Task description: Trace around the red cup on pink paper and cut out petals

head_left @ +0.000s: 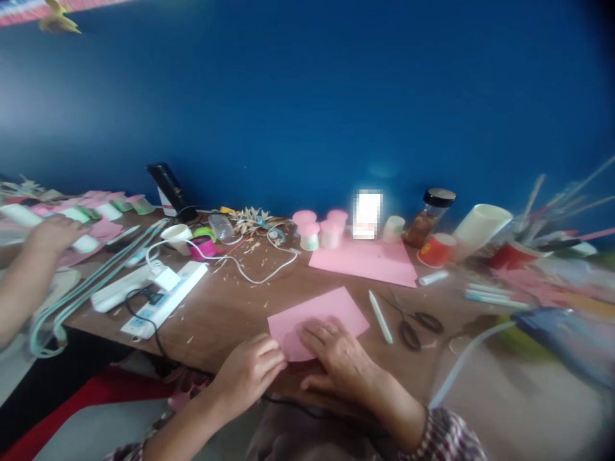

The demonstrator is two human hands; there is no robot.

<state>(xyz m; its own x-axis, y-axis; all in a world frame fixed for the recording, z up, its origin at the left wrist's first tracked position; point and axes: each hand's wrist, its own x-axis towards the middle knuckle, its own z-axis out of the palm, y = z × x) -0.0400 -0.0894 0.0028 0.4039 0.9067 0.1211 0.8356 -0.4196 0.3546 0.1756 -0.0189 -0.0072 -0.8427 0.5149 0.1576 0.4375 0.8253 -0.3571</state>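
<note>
A sheet of pink paper [343, 310] lies at a slant near the table's front edge. At its lower left corner, my left hand [254, 368] is closed, its curled fingers gripping the paper's edge. My right hand [339, 355] rests open on the sheet, fingers stretched out over its lower middle. To the right of the paper are a white pen [381, 317] with a green tip and a pair of scissors [408, 320] with dark handles. A larger pink sheet [365, 262] lies farther back.
Behind are pink-topped paper cups [310, 237], a bright phone [368, 214], a jar [427, 218] and a red cup [436, 250]. At left are a power strip [166, 301], a white cable [254, 280] and a co-worker's hand [55, 234] among more cups.
</note>
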